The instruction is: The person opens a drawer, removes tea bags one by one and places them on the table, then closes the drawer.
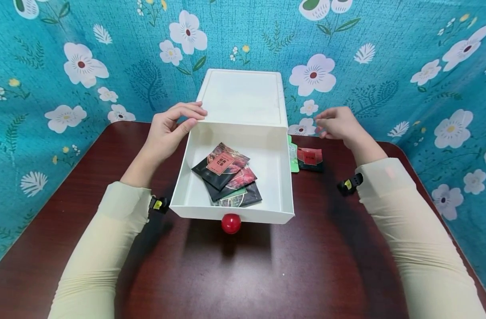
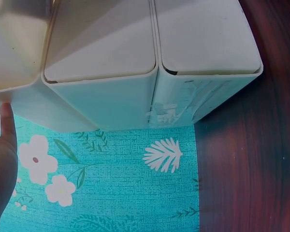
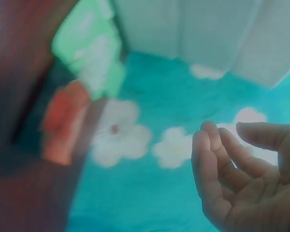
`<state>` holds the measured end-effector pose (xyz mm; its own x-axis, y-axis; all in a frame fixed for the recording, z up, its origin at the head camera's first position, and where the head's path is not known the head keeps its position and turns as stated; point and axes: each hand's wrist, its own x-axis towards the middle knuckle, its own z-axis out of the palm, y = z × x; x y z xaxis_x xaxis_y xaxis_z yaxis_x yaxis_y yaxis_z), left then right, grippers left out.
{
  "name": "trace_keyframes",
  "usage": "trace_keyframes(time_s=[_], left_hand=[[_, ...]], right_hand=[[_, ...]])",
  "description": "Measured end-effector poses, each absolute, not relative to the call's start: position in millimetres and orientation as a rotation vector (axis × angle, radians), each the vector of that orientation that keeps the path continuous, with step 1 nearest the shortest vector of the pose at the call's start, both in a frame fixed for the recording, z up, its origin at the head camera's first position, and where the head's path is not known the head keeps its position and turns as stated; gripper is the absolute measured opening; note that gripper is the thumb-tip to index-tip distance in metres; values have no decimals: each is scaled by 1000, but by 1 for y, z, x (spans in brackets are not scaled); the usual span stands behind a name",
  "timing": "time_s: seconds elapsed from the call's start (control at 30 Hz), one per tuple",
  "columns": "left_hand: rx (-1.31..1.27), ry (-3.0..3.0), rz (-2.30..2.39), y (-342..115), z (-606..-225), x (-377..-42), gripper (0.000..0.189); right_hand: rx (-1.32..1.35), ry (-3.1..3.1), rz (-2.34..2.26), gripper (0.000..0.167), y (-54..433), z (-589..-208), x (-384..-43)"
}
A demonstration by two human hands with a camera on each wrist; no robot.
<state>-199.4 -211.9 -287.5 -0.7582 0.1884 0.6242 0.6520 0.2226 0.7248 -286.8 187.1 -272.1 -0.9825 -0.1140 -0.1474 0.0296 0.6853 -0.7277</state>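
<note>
1. drawer juts out of its white cabinet, three overlapping sachets lying inside; a jolt or hard shove could slide the loose pile.
2. left hand, fingers extended and relaxed, rests against the cabinet at the drawer's back left corner; a sudden closing might nip the thumb.
3. right hand, fingers loosely curved and thumb apart, holds nothing, to the drawer's right.
4. near it, a red-and-black sachet and a green packet lie side by side, right of the drawer; being flat, they could slip from fingertips or get dragged together.
5. leaning on the red knob at the drawer's front could tip the cabinet forward.
6. the topmost sachet in the drawer seems labelled "经典红茶"; other print is too small or blurred, and no brand is legible.
</note>
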Motion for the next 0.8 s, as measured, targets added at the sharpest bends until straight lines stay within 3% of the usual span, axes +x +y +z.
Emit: trace_keyframes(time_s=[0.8], left_hand=[[-788,-2091,-1568,-213,-288,-201,19]], right_hand=[[-570,2788,-1140,37,93,-171,-228]])
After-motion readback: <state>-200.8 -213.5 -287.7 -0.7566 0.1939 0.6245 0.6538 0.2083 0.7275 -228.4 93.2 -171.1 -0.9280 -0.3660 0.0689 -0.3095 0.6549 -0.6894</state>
